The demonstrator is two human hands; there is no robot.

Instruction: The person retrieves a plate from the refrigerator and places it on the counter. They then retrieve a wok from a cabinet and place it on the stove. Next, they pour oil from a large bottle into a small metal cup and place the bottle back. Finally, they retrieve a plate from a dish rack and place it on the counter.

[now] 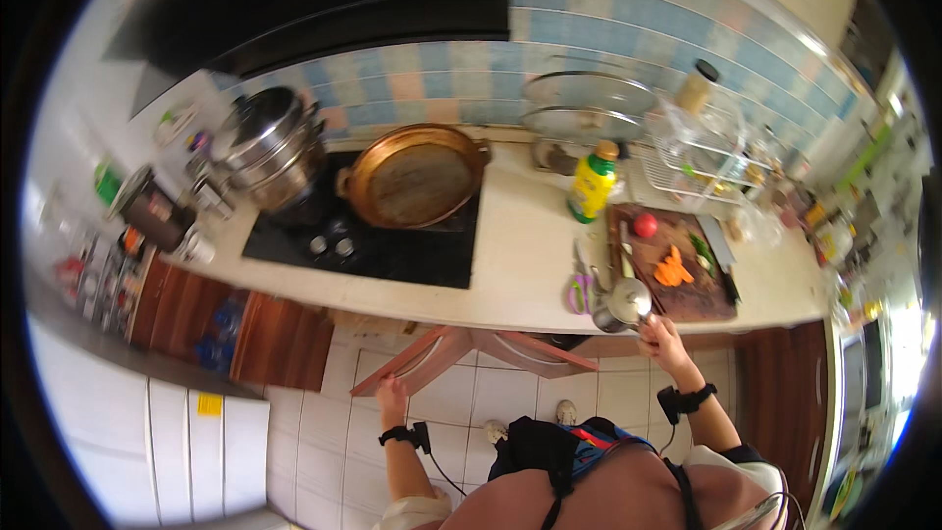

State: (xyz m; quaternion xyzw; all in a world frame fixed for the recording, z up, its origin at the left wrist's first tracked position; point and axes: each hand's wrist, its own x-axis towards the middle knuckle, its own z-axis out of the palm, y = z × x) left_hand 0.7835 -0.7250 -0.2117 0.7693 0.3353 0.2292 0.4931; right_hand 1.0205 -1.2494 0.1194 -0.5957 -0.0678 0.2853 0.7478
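Note:
My right hand (660,341) grips the handle of a small lidded stainless-steel pot (624,305) at the counter's front edge, by the cutting board's near left corner. Its spout points away from me. My left hand (392,390) is at the outer edge of an open lower cabinet door (419,362), near its curved handle; whether the fingers grip it is unclear. A second cabinet door (541,352) also stands open. Purple-handled scissors (580,291) lie left of the pot. The wooden cutting board (655,298) holds cut orange vegetable pieces (673,269), a tomato (645,225) and a cleaver (716,244).
A large copper-coloured pan (419,177) sits on the black cooktop (368,261), beside a stacked steamer pot (268,151). A yellow-green bottle (592,182) and a wire dish rack (699,162) stand behind the board. An open wooden door (283,338) projects at lower left.

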